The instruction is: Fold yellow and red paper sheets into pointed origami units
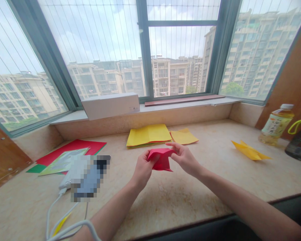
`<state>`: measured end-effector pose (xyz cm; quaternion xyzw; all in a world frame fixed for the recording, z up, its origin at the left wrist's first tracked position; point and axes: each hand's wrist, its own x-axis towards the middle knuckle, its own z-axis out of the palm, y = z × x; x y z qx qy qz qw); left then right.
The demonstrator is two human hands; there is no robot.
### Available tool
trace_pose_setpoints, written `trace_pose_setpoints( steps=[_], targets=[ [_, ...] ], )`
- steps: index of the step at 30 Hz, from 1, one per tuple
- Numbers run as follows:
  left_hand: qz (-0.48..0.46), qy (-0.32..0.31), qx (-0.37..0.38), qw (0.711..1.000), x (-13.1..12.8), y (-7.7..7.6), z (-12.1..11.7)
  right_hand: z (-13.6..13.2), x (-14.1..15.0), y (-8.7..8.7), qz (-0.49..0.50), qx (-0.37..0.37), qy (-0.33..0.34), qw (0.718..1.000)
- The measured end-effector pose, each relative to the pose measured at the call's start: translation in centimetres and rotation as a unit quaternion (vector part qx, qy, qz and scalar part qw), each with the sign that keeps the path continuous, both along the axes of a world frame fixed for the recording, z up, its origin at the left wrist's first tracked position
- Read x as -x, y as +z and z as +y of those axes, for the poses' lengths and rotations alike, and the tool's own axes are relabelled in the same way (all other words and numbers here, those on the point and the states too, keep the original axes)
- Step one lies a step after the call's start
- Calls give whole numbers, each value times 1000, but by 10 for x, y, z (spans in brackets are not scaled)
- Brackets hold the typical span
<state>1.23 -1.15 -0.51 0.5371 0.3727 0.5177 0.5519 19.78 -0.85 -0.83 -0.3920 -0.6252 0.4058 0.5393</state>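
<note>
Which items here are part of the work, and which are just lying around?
Part of the work: left hand and right hand pinching folded red paper; yellow paper sheets; red and green paper sheets; folded yellow paper piece.

Lying around: plastic drink bottle; dark bottle; white cardboard box; white cables.

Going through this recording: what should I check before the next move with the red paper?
Grip: ok, the left hand and right hand both pinch the folded red paper.
Paper lifted above the countertop: ok.
Creases sharp: cannot tell from this view.
Folded yellow paper within reach: ok, lying flat beyond the hands.
Blurred object left of the hands: cannot tell what it is, pixelated.
</note>
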Motion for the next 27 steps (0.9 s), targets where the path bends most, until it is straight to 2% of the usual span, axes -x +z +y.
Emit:
trace_pose_setpoints(
  steps=[7,11,16,20,23,27],
  targets=[
    [3,-29,12,999,-1,-2,-4,-6,5,1,-21,-37,22,999],
    [22,-25,7,999,0,0,-5,-7,4,2,-46,-51,33,997],
    [18,-30,4,999,0,1,-5,-5,0,2,-76,-59,22,995],
    [13,-34,5,999,1,2,-4,-3,0,0,-63,-34,24,997],
    [19,-33,5,999,1,3,-5,-4,3,0,-41,-12,57,997],
    [18,-19,5,1000,-1,6,-8,-6,5,3,-16,-17,90,996]
  ],
)
